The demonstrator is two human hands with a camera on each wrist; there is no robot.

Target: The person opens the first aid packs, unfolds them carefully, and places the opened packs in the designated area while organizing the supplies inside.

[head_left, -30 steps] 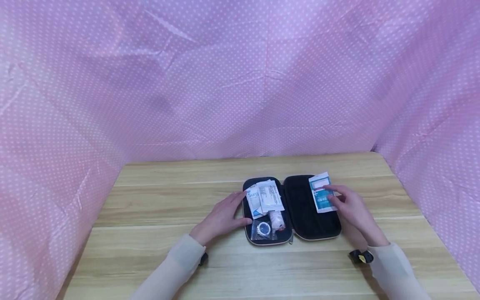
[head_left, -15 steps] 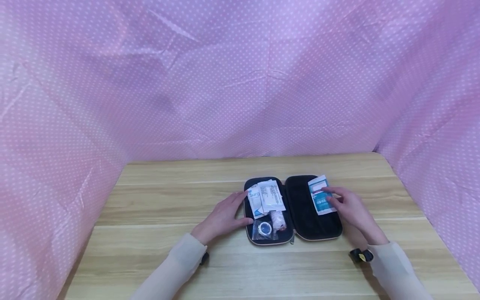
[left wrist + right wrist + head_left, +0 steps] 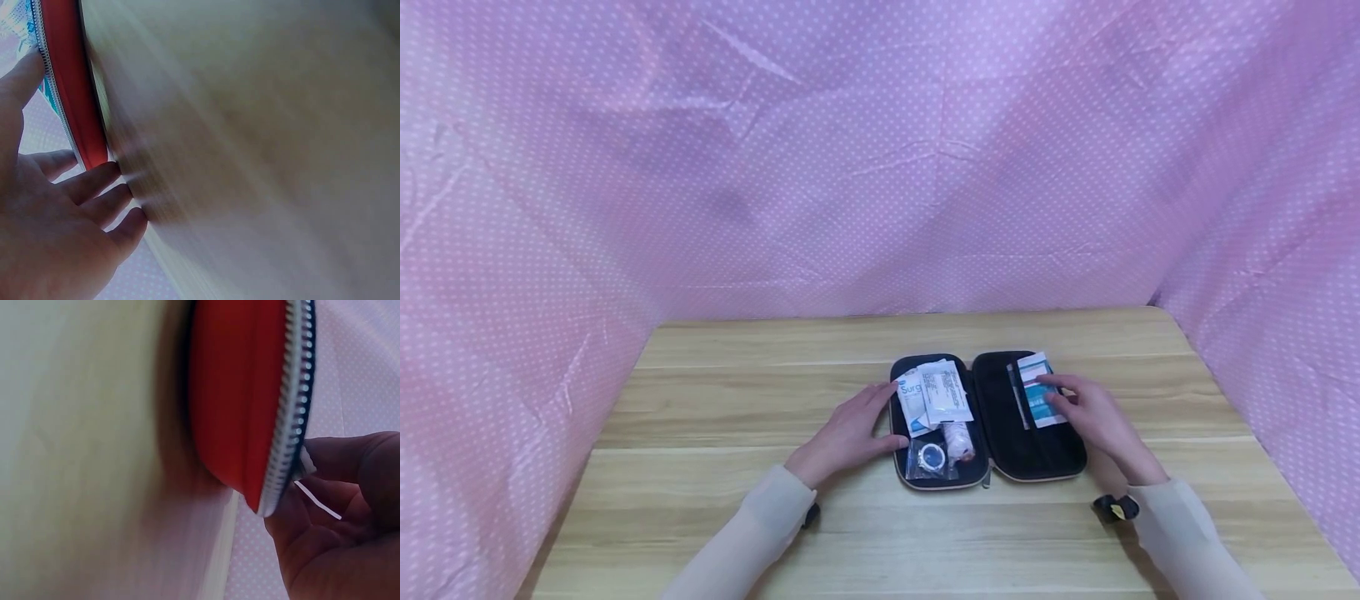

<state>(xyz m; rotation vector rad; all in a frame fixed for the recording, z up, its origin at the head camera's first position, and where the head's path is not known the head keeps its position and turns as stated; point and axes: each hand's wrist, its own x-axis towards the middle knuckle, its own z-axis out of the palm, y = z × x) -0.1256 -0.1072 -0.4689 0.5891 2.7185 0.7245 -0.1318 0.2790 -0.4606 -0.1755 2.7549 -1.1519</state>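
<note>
A zip case lies open flat, black inside; the wrist views show its red shell. My right hand pinches a teal-and-white packet over the case's right half. Beside it, a narrow clear strip shows, its kind unclear. My left hand rests against the left half's outer edge, thumb and fingers spread along the rim. White packets, one lettered "Surg", lie in that left half. Below them are a white wrapped roll and a clear bag with a round, ring-like item.
The case stands on a wood-grain table. Pink dotted cloth hangs behind and on both sides. A zipper pull hangs at the case's front hinge. Dark bands sit at both wrists.
The packet has shifted slightly down and turned in my right hand, and the narrow strip beside it has come into view. The left hand keeps its place on the case.
</note>
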